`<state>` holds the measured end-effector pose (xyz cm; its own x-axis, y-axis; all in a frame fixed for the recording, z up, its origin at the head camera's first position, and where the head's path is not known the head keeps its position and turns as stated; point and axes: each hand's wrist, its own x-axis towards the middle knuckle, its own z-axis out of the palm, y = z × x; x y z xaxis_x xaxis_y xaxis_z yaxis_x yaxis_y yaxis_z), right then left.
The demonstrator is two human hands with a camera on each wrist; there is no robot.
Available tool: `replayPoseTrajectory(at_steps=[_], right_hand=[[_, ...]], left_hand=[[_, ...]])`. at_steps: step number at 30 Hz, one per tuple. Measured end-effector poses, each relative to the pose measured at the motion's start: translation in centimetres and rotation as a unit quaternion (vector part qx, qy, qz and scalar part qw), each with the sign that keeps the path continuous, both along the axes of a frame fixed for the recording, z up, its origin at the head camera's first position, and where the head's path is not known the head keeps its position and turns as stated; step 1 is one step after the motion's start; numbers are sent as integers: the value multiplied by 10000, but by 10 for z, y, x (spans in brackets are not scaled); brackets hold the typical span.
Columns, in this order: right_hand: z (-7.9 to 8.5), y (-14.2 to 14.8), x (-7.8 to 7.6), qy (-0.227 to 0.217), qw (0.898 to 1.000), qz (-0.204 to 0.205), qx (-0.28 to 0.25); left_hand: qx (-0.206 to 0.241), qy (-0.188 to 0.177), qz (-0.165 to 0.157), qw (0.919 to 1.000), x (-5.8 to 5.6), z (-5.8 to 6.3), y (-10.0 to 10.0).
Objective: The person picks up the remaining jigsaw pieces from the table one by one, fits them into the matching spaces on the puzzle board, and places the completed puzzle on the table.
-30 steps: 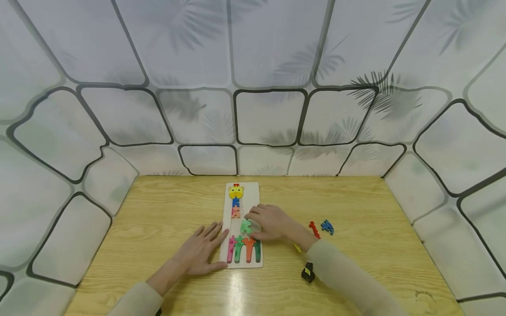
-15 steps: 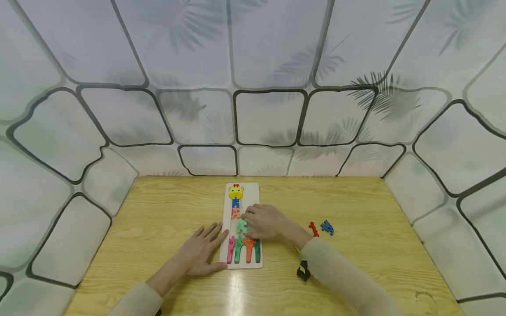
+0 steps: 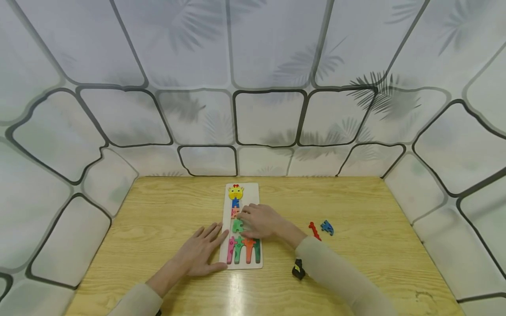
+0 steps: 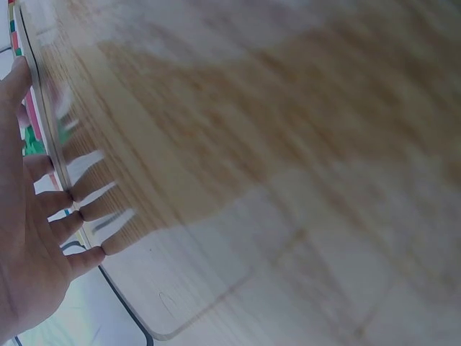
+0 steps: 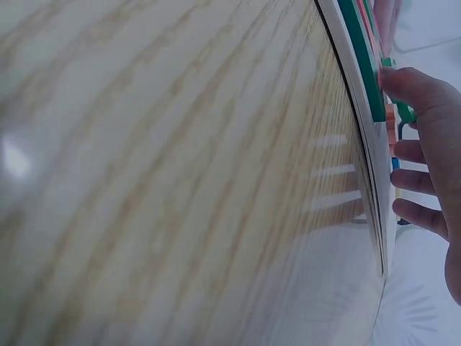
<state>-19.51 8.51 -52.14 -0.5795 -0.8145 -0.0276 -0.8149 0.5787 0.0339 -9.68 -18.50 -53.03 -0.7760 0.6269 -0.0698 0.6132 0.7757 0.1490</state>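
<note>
Light green and notched, a puzzle piece (image 3: 238,226) lies over the middle of the white board (image 3: 251,193), at 9 o'clock from the right hand (image 3: 262,221). That hand holds it, spread only narrowly: a fingertip at the piece's 12 o'clock edge, the thumb towards its 4 o'clock side. Whether the piece sits flush cannot be told. In the right wrist view the other fingers (image 5: 416,180) reach over the board, apart from one another.

At 12 o'clock from the light green piece comes a salmon piece (image 3: 235,213), then a dark blue piece (image 3: 235,203), then a yellow giraffe head (image 3: 236,192). Towards 6 o'clock stand four legs in a row: pink leg (image 3: 230,252), green leg (image 3: 238,252), orange leg (image 3: 249,251) and dark green leg (image 3: 258,252).

At the board's 8 o'clock, the left hand (image 3: 202,251) lies flat, fingers straight and fanned wide, holding nothing; the index finger touches the board's edge and the thumb meets its lower corner.

On the wooden surface (image 3: 170,206), well out at 3 o'clock from the board, are a red piece (image 3: 314,230) and, just beside it, a blue piece (image 3: 327,227). Towards 4 o'clock a black piece (image 3: 298,270) lies next to the cream sleeve (image 3: 332,272).
</note>
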Motion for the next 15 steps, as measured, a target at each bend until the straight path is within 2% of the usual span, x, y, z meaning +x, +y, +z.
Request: replayPoseTrajectory(at_steps=[15], right_hand=[[-5,-7,-5,-82,9998,-168,-9]], left_hand=[[-33,41,4,10000,0,0,0]])
